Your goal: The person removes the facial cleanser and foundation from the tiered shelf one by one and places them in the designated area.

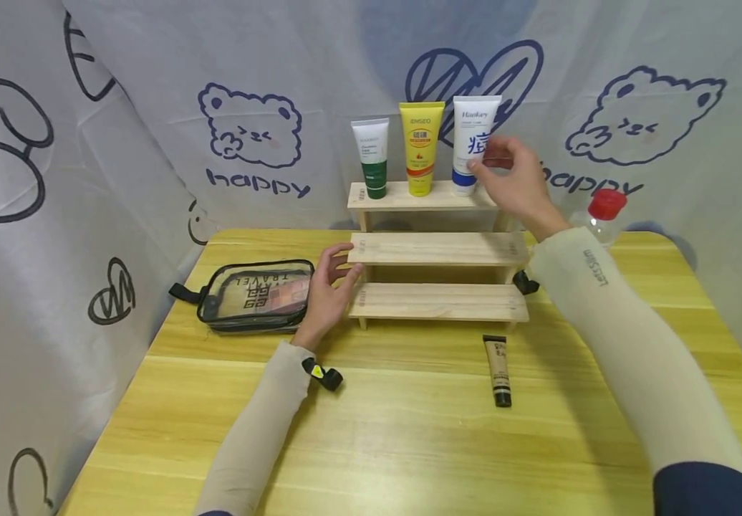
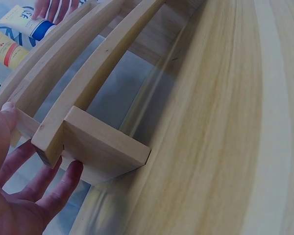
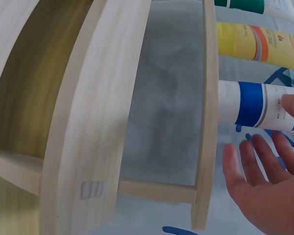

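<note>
A three-tier wooden rack (image 1: 438,247) stands on the table. On its top tier, from the left, are a white-and-green tube (image 1: 374,154), a yellow tube (image 1: 419,118) and a white tube with a blue band (image 1: 472,118), all upright on their caps. My right hand (image 1: 521,183) holds the white tube at its right edge, thumb on the front; the other fingers are spread beside it in the right wrist view. At the rack's left end, my left hand (image 1: 327,297) grips the middle tier, its thumb (image 2: 10,115) on the wood and fingers around the end.
A clear zip pouch (image 1: 256,295) with black trim lies left of the rack. In front of the rack, a small beige tube with a black cap (image 1: 498,371) lies on the table (image 1: 410,444). A red-capped bottle (image 1: 606,208) stands behind my right forearm. A printed curtain (image 1: 326,64) hangs behind.
</note>
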